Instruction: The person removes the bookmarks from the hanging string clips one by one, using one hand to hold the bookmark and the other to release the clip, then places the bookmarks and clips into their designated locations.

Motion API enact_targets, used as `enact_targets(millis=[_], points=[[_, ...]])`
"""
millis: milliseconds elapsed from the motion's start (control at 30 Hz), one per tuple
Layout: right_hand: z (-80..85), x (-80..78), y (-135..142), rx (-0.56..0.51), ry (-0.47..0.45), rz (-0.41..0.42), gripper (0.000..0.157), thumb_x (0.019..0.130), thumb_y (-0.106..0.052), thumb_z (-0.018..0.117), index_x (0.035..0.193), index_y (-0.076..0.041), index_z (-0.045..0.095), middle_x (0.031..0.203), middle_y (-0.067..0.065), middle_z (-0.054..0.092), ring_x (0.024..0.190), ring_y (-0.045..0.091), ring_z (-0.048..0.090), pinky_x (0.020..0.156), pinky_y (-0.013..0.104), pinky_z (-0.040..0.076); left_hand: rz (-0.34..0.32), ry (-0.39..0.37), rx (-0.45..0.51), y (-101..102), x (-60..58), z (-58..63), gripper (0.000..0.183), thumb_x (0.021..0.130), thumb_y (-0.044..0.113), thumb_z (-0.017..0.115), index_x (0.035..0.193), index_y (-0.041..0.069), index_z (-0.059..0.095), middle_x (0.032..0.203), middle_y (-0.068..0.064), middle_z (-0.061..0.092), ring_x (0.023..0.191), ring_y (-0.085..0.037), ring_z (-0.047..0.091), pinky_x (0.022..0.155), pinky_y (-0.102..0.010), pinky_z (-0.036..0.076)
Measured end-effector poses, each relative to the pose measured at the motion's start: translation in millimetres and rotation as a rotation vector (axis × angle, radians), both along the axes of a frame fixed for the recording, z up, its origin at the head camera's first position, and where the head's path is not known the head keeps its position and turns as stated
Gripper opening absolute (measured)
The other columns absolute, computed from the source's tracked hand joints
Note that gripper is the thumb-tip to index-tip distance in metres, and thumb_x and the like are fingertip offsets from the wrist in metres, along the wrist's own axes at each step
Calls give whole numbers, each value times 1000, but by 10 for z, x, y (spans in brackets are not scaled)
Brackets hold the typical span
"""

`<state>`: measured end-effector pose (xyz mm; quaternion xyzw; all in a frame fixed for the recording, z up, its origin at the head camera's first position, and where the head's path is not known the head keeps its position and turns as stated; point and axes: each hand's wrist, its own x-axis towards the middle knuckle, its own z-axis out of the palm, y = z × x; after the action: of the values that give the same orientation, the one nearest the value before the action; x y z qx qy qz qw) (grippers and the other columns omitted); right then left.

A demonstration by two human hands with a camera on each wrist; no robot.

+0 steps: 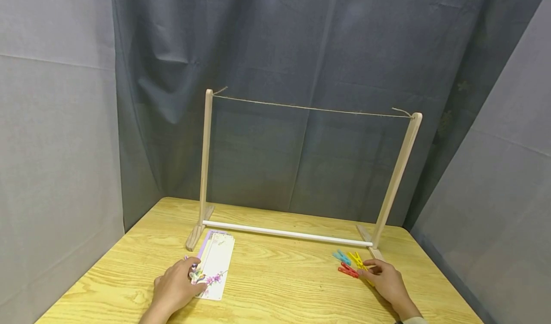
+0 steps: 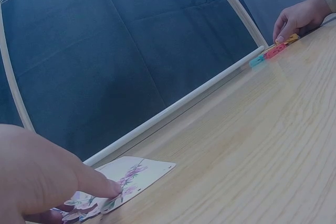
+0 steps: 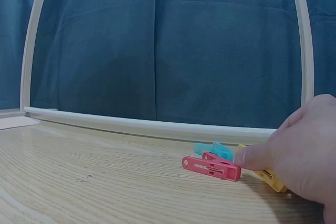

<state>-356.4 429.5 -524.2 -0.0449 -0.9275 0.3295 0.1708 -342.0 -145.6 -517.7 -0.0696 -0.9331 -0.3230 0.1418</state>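
At the left of the table lies a small stack of floral cards (image 1: 217, 262), white with pink blossoms and a lilac one below. My left hand (image 1: 175, 283) grips the stack's left edge, thumb on the printed face (image 2: 131, 179) and fingers curled at the side. Over on the right, my right hand (image 1: 385, 281) pinches a yellow clothespin (image 3: 272, 180) between thumb and fingers, low at the table. Right beside it lie a red clothespin (image 1: 347, 269) and a light blue clothespin (image 1: 342, 257). More yellow plastic (image 1: 356, 259) shows just beyond the fingertips.
A wooden frame stands behind, with a left post (image 1: 205, 156), a right post (image 1: 397, 180) and a white bottom bar (image 1: 284, 234). Twine (image 1: 310, 107) is strung between the post tops. Grey curtains (image 1: 275, 51) enclose the wooden table (image 1: 275, 285) at the back and sides.
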Motion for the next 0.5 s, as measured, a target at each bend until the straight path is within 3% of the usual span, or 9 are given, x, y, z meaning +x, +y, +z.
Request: enact_targets(millis=[500], points=[[-28,-11,27,25,30,-22,46,88,-39,83,116,-3,75,92,1,71,89,24,67,87,58,52,-3,7,3,-5,-1,-2,61,74,32,92,128,12,69,94,6,66,88,-22,62,81,-60,41]])
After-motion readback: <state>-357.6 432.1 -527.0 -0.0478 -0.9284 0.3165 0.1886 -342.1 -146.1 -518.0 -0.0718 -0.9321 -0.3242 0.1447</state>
